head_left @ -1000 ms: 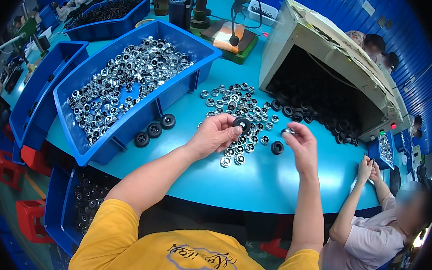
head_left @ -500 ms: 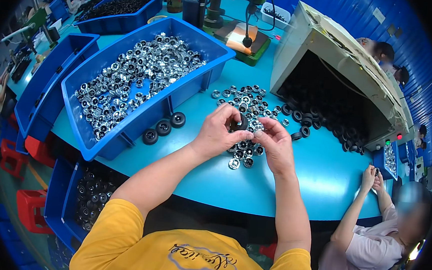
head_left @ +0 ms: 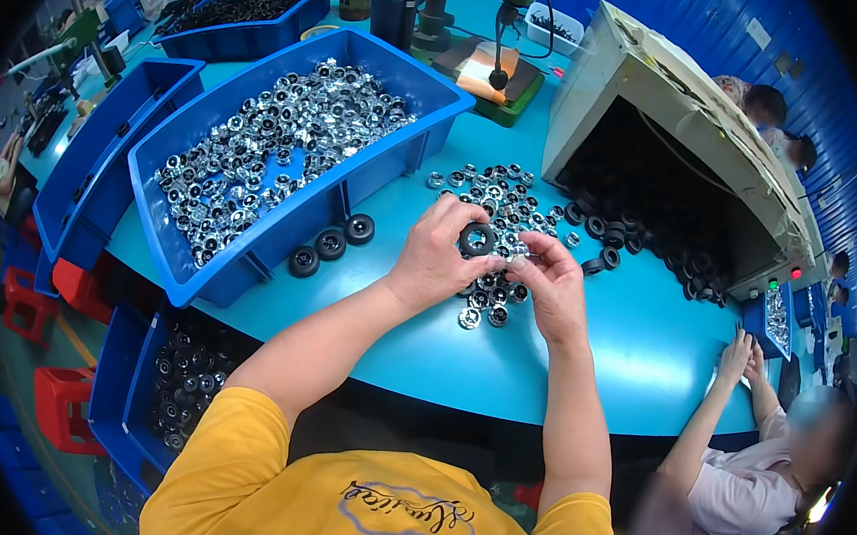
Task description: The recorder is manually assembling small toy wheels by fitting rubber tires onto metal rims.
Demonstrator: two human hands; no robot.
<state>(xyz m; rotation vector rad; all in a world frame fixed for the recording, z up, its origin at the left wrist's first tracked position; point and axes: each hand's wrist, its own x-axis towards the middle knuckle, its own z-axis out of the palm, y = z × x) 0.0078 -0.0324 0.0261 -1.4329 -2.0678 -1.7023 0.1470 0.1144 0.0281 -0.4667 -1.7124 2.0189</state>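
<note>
Clock directions are taken from the one black tyre (head_left: 464,238) that is held above the table (head_left: 422,362), over the pile of small silver hubs (head_left: 470,318). In this pile several dozen hubs can be seen, but an exact number cannot be counted, because some are covered by the hands. Three wheels (head_left: 330,245) are placed in a row at nine o'clock, just beside one large bin (head_left: 417,73), in which far too many silver hubs to be counted are contained. At two o'clock one open box (head_left: 595,90) is seen, and loose tyres (head_left: 691,278) are spilled before it, around three o'clock, partly overlapped. Two bottles (head_left: 393,15) are stood at eleven o'clock.

The tyre is pinched by the left hand (head_left: 440,248), with the fingers curved over it and the thumb set below; its forearm is slanted in from about seven o'clock. The right hand (head_left: 554,286) is held at four o'clock, its forearm nearly upright. Its thumb and forefinger are brought close together near the left thumb; whether something small is gripped between them cannot be told.
</note>
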